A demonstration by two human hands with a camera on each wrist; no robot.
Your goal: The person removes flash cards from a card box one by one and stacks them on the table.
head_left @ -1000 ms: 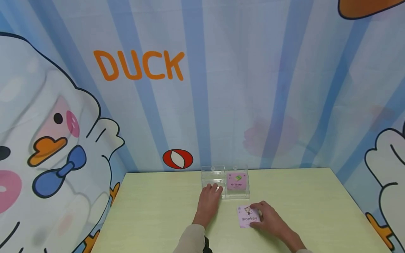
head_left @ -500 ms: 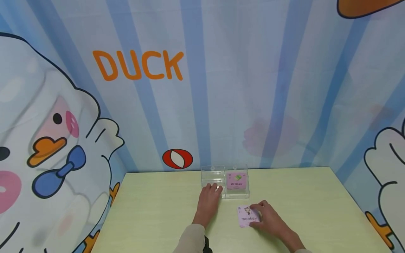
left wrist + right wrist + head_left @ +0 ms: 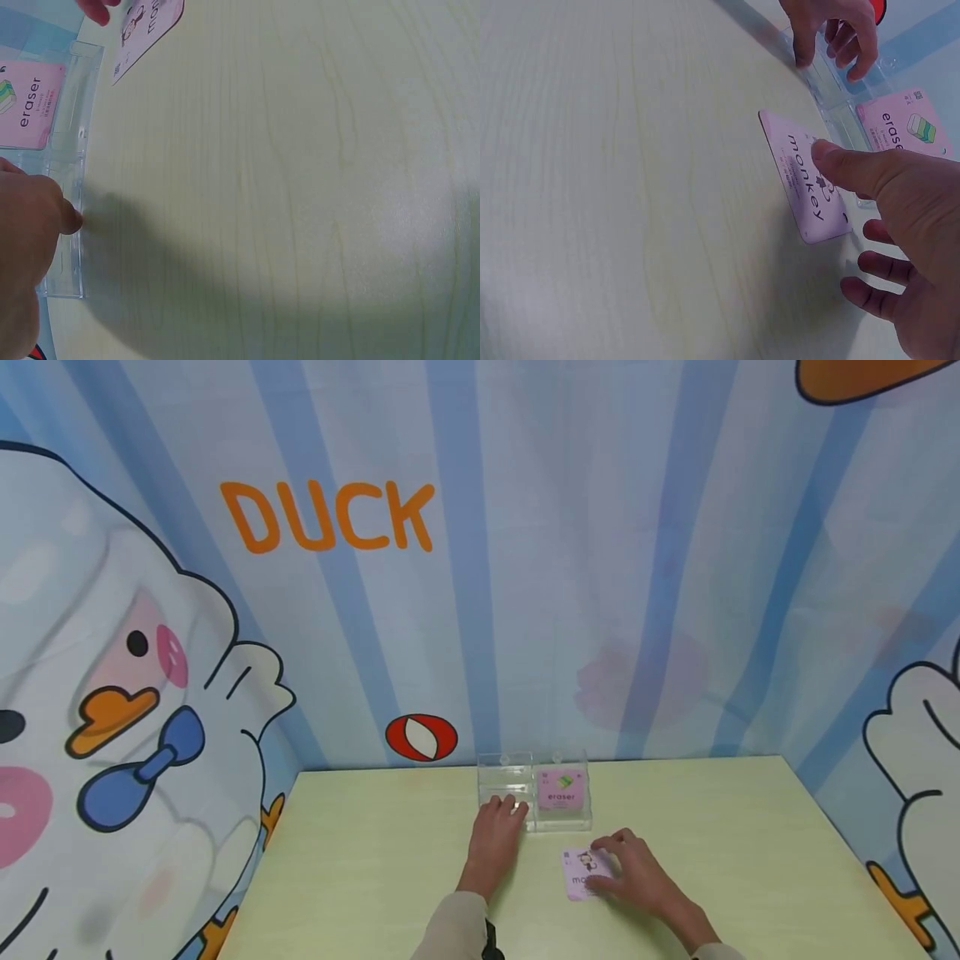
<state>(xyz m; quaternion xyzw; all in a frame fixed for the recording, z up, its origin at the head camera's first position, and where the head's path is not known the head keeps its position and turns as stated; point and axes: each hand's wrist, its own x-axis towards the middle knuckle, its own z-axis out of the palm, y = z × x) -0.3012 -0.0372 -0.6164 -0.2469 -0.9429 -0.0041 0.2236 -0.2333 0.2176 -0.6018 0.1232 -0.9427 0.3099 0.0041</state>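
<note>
In the head view, a clear plastic two-compartment card holder (image 3: 562, 825) stands at the back of the table. My left hand (image 3: 495, 843) holds it at the left compartment, thumb at the front edge and fingers bent over the inside. A pink "eraser" card (image 3: 561, 788) sits in the right compartment. Before the holder lies a pink "monkey" card (image 3: 576, 866), possibly a stack. Over its right side is my right hand (image 3: 637, 877). In the right wrist view the thumb (image 3: 847, 166) lies across the monkey card's face (image 3: 799, 176), other fingers spread apart beyond its edge.
The pale wood-grain table (image 3: 375, 860) extends to both sides of the hands. Directly behind the holder hangs a blue striped curtain (image 3: 540, 610) with duck drawings and the word "DUCK".
My right thumb has moved from the monkey card's lower edge onto its face, covering part of the word. The left hand and the holder have stayed in place.
</note>
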